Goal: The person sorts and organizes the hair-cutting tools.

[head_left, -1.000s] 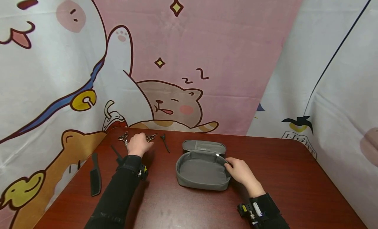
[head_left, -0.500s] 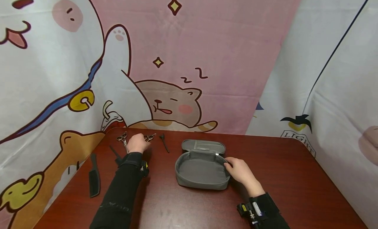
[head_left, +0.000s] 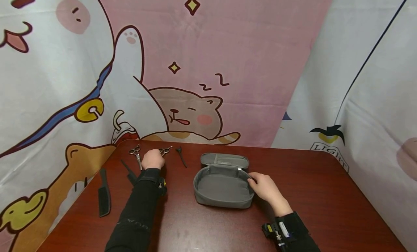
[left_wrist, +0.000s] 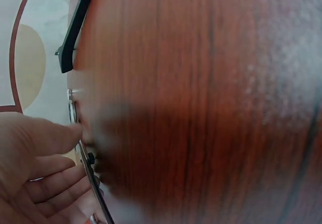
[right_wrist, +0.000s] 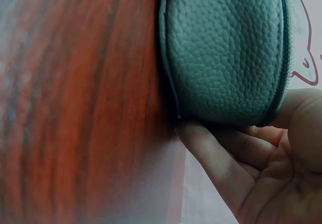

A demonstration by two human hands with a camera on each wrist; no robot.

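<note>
In the head view my left hand [head_left: 153, 159] is at the far left of the table, over a pair of metal scissors [head_left: 165, 150] whose finger rings stick out past it. The left wrist view has thumb and fingers pinching these scissors [left_wrist: 89, 171] low at the tabletop. My right hand [head_left: 265, 188] grips the right wall of an unzipped grey case [head_left: 224, 203], thumb at the rim and fingers outside. Up close, the case [right_wrist: 226, 53] has pebbled sides and a zip edge. Its lid [head_left: 224, 159] lies folded back, and nothing shows inside.
Left of my left hand lie another pair of scissors [head_left: 136, 153], a slim dark tool [head_left: 129, 172] partly behind the sleeve, and a dark comb-like piece with a handle [head_left: 104, 197]. A thin black clip-like item [head_left: 181, 157] lies to its right. A printed cloth hangs behind the table [head_left: 309, 187].
The left hand has shifted slightly at the scissors and its forearm has swung a little to the right. My right hand keeps its grip on the case, which stays in place.
</note>
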